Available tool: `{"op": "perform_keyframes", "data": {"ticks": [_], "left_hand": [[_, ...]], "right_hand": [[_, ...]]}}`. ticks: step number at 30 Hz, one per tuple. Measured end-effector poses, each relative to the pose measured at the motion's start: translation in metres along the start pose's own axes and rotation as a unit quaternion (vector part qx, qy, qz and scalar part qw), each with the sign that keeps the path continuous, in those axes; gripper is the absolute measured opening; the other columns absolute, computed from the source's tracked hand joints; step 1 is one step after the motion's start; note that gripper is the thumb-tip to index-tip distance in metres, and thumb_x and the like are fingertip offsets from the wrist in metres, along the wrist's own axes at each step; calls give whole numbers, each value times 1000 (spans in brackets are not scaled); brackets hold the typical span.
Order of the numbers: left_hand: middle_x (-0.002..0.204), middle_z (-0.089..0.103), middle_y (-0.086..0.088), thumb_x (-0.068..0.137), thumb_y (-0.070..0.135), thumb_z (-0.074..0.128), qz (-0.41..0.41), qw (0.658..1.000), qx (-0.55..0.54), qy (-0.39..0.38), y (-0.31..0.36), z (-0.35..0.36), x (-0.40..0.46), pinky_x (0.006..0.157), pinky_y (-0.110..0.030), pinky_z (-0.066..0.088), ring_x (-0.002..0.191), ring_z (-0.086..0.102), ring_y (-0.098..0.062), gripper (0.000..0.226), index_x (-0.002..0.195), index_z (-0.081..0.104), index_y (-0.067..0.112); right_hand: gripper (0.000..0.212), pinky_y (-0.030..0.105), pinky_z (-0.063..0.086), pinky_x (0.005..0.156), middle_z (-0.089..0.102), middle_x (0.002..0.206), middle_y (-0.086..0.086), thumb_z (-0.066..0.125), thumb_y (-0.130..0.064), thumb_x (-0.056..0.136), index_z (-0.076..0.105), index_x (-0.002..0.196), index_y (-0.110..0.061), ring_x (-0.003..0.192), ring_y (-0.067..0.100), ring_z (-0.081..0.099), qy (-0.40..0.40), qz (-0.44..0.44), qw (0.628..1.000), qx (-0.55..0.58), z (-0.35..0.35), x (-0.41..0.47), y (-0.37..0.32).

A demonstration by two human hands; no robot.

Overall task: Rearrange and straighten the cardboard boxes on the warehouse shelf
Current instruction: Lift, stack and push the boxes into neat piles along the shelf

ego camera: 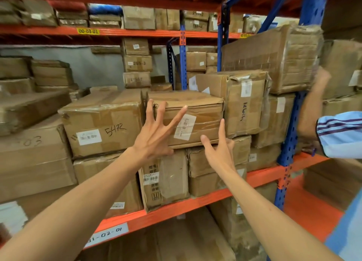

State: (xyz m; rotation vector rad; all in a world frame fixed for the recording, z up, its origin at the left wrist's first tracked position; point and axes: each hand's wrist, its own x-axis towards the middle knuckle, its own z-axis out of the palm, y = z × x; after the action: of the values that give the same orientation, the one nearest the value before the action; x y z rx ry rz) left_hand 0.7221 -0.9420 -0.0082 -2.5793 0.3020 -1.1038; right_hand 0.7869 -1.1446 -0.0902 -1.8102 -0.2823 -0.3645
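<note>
Head view | left hand (154, 141), right hand (219, 153) splayed, seemingly unclenched at labelled box (188, 117) | risk: uneven shove skews, topples it

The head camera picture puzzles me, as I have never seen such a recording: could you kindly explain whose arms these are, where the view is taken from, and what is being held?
There is no machine here. The one picture comes from a wide-angle camera worn on a person's head, looking forward and down, so the two bare arms are the wearer's own. The left hand and right hand are both spread open at the front of a flat brown cardboard box with a white barcode label; neither grips anything. That box lies on other cartons on an orange and blue steel warehouse shelf. At the right edge, a second person's arm in a light blue striped sleeve reaches towards a large taped carton.
</note>
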Motion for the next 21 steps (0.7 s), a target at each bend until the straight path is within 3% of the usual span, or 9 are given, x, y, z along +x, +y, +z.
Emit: {"op": "perform_keyframes", "data": {"ticks": [4, 6, 8, 11, 14, 17, 21], "left_hand": [[149, 23, -26, 33, 51, 94, -10, 999, -44, -14, 5, -26, -22, 76, -71, 52, 138, 6, -61, 163, 159, -9, 39], [152, 19, -23, 38, 50, 93, -13, 998, -52, -28, 3, -42, -33, 68, -65, 58, 139, 4, -63, 160, 158, -12, 41], [154, 16, -22, 42, 50, 92, -9, 998, -52, -41, 0, -55, -42, 65, -60, 60, 141, 0, -61, 157, 156, -17, 43], [152, 20, -24, 42, 53, 91, 16, 999, -24, -40, 0, -73, -41, 78, -63, 57, 139, 1, -59, 158, 157, -17, 39], [146, 31, -29, 34, 58, 91, 79, 996, 40, -5, 2, -89, -27, 84, -64, 53, 136, 13, -54, 161, 160, -5, 30], [151, 24, -27, 34, 58, 92, 144, 986, 75, -27, -2, -109, -1, 90, -65, 50, 138, 15, -60, 167, 159, -16, 33], [156, 16, -26, 35, 62, 91, 228, 958, 161, -67, -14, -134, 41, 104, -60, 40, 141, 12, -58, 171, 155, -27, 33]], "right_hand": [[96, 40, 29, 104, 13, 167, 0, 65, -69, 91, -13, 146, -77, 146, 18, 28, 0, -62, 998, 27, -16, -27, 2], [108, 46, 26, 112, 9, 169, -7, 73, -72, 83, -15, 145, -77, 149, 12, 20, -15, -77, 996, 34, -28, -38, -4], [126, 44, 25, 112, 10, 168, -6, 83, -73, 71, -19, 145, -76, 151, 20, 22, -32, -90, 995, 10, -43, -44, -16], [143, 53, 29, 113, 12, 169, 2, 91, -71, 61, -24, 146, -71, 152, 31, 26, -51, -123, 989, -66, -63, -39, -44], [142, 64, 32, 113, 15, 170, 14, 90, -70, 62, -25, 146, -71, 150, 41, 31, -79, -139, 979, -130, -76, -34, -62], [139, 63, 31, 114, 20, 168, 18, 89, -67, 65, -25, 145, -73, 150, 42, 31, -69, -113, 986, -102, -74, -40, -62], [138, 59, 32, 115, 18, 173, 5, 90, -66, 65, -22, 146, -72, 152, 33, 28, 1, -92, 996, -12, -46, -55, -56]]}}
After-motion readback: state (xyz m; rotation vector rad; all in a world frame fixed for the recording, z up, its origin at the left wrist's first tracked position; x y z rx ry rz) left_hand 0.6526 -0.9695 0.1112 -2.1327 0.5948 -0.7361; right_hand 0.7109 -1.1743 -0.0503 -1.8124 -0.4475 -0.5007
